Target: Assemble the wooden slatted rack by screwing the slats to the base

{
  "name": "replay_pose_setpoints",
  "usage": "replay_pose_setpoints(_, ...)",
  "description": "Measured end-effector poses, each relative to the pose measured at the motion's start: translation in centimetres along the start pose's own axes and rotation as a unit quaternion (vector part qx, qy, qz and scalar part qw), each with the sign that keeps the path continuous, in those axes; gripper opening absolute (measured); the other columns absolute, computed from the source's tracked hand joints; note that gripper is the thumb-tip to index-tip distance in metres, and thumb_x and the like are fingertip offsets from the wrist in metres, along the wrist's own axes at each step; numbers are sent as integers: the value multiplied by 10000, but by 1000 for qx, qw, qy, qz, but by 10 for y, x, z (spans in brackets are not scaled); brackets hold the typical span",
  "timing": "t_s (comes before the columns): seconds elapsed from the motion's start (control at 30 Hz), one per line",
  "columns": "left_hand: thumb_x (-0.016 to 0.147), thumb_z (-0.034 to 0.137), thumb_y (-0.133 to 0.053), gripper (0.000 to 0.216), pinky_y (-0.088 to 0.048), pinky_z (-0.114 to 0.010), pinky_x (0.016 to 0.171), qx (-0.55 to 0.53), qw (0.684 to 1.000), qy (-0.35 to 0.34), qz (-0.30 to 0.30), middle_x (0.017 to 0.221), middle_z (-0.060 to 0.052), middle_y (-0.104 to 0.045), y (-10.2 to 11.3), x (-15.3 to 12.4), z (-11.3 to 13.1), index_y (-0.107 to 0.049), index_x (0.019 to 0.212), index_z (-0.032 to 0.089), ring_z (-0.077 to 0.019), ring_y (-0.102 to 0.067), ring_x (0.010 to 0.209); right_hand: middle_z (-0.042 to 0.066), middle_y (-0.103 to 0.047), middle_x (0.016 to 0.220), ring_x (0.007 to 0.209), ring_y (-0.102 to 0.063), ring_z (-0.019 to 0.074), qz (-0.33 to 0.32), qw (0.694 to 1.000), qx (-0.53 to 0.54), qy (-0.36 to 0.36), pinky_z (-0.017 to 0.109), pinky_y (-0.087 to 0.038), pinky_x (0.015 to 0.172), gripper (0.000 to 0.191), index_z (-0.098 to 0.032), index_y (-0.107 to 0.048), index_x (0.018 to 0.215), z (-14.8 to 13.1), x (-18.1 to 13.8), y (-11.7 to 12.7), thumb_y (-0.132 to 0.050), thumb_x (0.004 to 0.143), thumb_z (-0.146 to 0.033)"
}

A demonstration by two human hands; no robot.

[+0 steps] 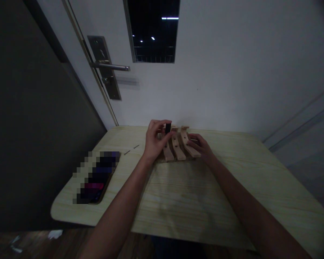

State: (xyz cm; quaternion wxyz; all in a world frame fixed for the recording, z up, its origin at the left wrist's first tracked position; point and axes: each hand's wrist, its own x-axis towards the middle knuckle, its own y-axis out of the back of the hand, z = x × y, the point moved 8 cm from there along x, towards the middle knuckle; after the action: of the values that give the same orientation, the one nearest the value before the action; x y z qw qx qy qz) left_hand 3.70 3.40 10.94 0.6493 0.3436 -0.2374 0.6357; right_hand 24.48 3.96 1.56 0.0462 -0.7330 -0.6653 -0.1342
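My left hand (154,141) pinches a small black block (167,128) upright between thumb and forefinger, over the left side of a wooden rack (178,148). The rack has curved light-wood slats standing side by side, with dark round holes in them. My right hand (201,146) is wrapped against the rack's right side, its fingers on the rightmost slat (189,144). The left slat is partly hidden behind my left hand. I cannot make out the rack's underside.
Two thin metal screws or nails (127,152) lie on the pale wood-grain table (172,201), left of the rack. A phone (108,172), partly pixelated, lies near the left edge. Behind the table stands a white door with a metal handle (112,67) and a dark window.
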Motion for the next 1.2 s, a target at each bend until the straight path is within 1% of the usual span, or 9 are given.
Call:
replay_pose_setpoints(0.3,822,265,-583,393,-504,-273,738,-32,999,24,-14,1003,-29,-604,-2,-3,-3,-517,1207,294,-131,-571,849,59,-616,1090,969,-611,222,-2,1000,-4,-16,402,-506,826,432,-250,-562,968,2,0,0,-700,662,-522)
replay_pose_setpoints(0.43,889,267,-466,304,-495,-306,802,-41,999,16,-26,1066,-42,-608,-4,-3,-2,-537,1184,283,-142,-580,911,62,-618,1081,959,-614,220,-3,1000,-12,-8,399,-505,832,435,-246,-561,959,0,1,0,-700,659,-529)
replay_pose_setpoints(0.53,847,286,-549,260,-495,-312,801,-32,999,18,-13,1070,-39,-585,-2,-2,-1,-570,1107,273,-150,-573,926,61,-622,1071,954,-616,219,-5,1000,-12,-3,398,-504,831,435,-245,-557,955,-1,1,0,-699,658,-528)
replay_pose_setpoints(0.6,780,286,-642,288,-497,-296,767,-12,1000,17,3,1060,-33,-556,1,-1,-1,-586,1061,267,-144,-564,896,63,-620,1076,962,-613,218,-3,1000,-10,-3,397,-502,831,438,-243,-554,965,-1,0,0,-697,661,-524)
replay_pose_setpoints(0.67,750,269,-675,295,-494,-280,740,-1,1000,15,17,1029,-27,-541,3,0,-1,-595,1034,263,-135,-552,868,65,-619,1076,965,-611,218,-2,1000,-8,-3,398,-499,832,437,-241,-554,974,-1,0,0,-697,667,-517)
replay_pose_setpoints(0.8,781,246,-639,285,-495,-277,735,-21,999,30,14,988,-21,-554,1,-1,-5,-580,1058,279,-136,-548,869,65,-620,1068,963,-611,217,-8,1000,-2,-6,400,-496,839,423,-241,-559,973,0,0,0,-700,672,-502)
replay_pose_setpoints(0.97,800,277,-618,416,-497,-273,730,-61,997,38,4,939,-14,-572,0,-1,-7,-490,1195,307,-132,-557,821,64,-612,1089,966,-608,219,-4,1000,-4,-8,407,-495,844,419,-246,-564,969,1,1,1,-699,669,-506)
replay_pose_setpoints(1.1,854,284,-536,277,-493,-307,794,-62,997,33,-22,1027,-32,-590,-3,-2,-5,-541,1130,296,-154,-567,915,62,-609,1100,974,-606,220,-11,1000,-14,-9,408,-494,845,416,-252,-559,977,-1,0,0,-686,679,-513)
replay_pose_setpoints(1.2,824,281,-582,271,-495,-318,795,-46,998,29,-17,1062,-34,-576,-2,-2,-4,-561,1094,289,-159,-566,932,65,-614,1091,957,-612,217,-8,1000,-16,-11,400,-503,830,422,-247,-553,969,-2,0,-1,-689,673,-514)
